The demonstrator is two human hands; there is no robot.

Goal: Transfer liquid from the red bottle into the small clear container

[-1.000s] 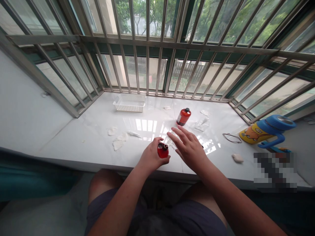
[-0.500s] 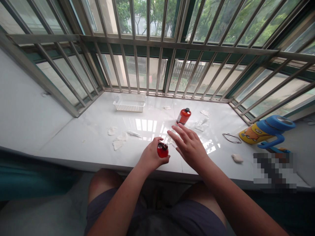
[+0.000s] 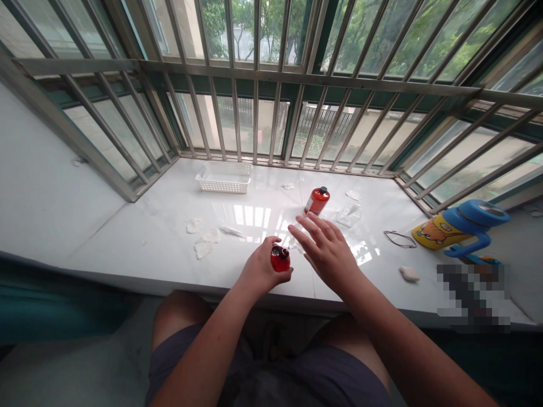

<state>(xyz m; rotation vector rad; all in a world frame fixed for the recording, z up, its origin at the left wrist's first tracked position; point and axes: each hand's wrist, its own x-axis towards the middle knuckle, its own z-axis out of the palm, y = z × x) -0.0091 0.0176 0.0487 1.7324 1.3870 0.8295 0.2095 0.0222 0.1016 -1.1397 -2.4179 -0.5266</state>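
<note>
My left hand (image 3: 258,271) is closed around a small red bottle (image 3: 280,259) with an open dark mouth, held just above the near edge of the white sill (image 3: 148,237). Close on its right is my right hand (image 3: 328,251), palm down with the fingers fanned out and the thumb hidden. A small clear thing (image 3: 292,244) shows under its fingertips beside the bottle's mouth and seems pinched from below. A second, larger red bottle (image 3: 316,201) with a black cap stands farther back.
A white slotted basket (image 3: 223,177) sits at the back left. White wads and scraps (image 3: 202,243) lie on the left, a clear packet (image 3: 348,213) and a wire loop (image 3: 400,238) on the right. A blue and yellow jug (image 3: 460,226) lies at the far right. Window bars close the back.
My right hand has drifted a little left toward the small bottle. My left hand and the bottle have stayed in place.
</note>
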